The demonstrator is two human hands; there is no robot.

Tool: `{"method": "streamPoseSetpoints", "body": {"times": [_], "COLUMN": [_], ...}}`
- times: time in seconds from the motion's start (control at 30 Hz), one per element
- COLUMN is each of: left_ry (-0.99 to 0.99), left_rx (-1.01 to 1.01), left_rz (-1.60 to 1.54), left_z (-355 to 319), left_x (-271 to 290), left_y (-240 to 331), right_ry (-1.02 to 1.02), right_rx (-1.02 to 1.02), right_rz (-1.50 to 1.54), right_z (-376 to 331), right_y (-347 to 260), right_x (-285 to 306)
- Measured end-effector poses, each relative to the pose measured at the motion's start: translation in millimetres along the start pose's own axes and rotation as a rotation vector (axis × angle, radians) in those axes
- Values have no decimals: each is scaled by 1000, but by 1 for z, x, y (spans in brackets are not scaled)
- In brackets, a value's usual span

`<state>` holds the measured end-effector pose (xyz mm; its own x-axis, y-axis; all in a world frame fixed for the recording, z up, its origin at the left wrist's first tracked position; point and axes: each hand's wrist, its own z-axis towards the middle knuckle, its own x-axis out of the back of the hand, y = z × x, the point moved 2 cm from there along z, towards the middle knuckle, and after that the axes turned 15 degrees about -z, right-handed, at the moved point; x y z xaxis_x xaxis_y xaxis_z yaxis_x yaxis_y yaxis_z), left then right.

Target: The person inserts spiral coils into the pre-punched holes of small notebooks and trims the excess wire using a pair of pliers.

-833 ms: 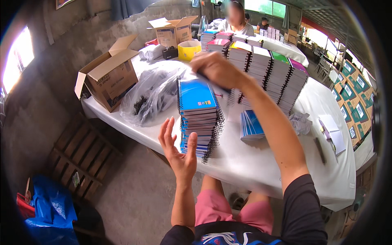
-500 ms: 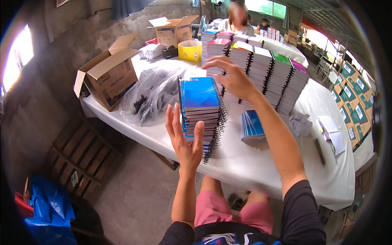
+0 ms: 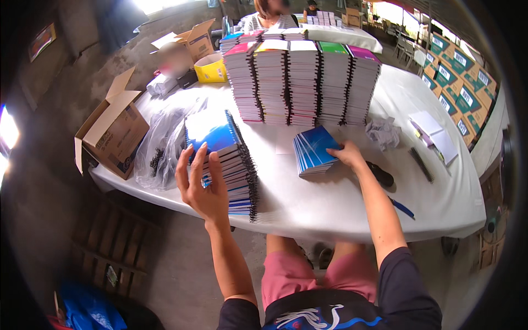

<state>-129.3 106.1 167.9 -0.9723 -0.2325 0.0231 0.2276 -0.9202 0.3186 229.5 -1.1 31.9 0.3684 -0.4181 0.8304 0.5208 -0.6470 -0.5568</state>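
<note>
A tall stack of blue-covered spiral notebooks [image 3: 212, 135] stands at the table's near left, black wire coils along its right side. My left hand [image 3: 202, 179] is open at the stack's front left, fingers apart and raised close to the top cover. Right of that stack lies a small fanned pile of blue booklets [image 3: 313, 149], with no coils showing on it. My right hand [image 3: 347, 155] pinches the right edge of this pile; how many booklets are between the fingers cannot be seen.
Tall stacks of coil-bound notebooks [image 3: 302, 82] stand behind. A clear plastic bag [image 3: 168, 137] and an open carton [image 3: 118, 135] are at left. Crumpled paper [image 3: 383, 133], a dark object [image 3: 380, 175], a blue pen [image 3: 402, 208] and a black strip [image 3: 421, 164] lie at right. A person [image 3: 269, 19] sits beyond.
My right hand has come down from above the notebook stack to the right edge of the blue booklet pile. My left hand stays by the stack. The view has shifted.
</note>
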Motion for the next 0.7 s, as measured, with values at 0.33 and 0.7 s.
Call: {"method": "streamPoseSetpoints", "body": {"times": [0.33,0.7], "left_ry": [30,-435], "left_rx": [-44,741], "left_rz": [-128,-877], "left_z": [-13,-109], "left_x": [5,-62], "left_y": [51,109], "right_ry": [223,-84], "right_rx": [102,357], "right_rz": [668,801], "right_z": [-68,-155], "right_y": [-13,32], "right_x": [41,71]}}
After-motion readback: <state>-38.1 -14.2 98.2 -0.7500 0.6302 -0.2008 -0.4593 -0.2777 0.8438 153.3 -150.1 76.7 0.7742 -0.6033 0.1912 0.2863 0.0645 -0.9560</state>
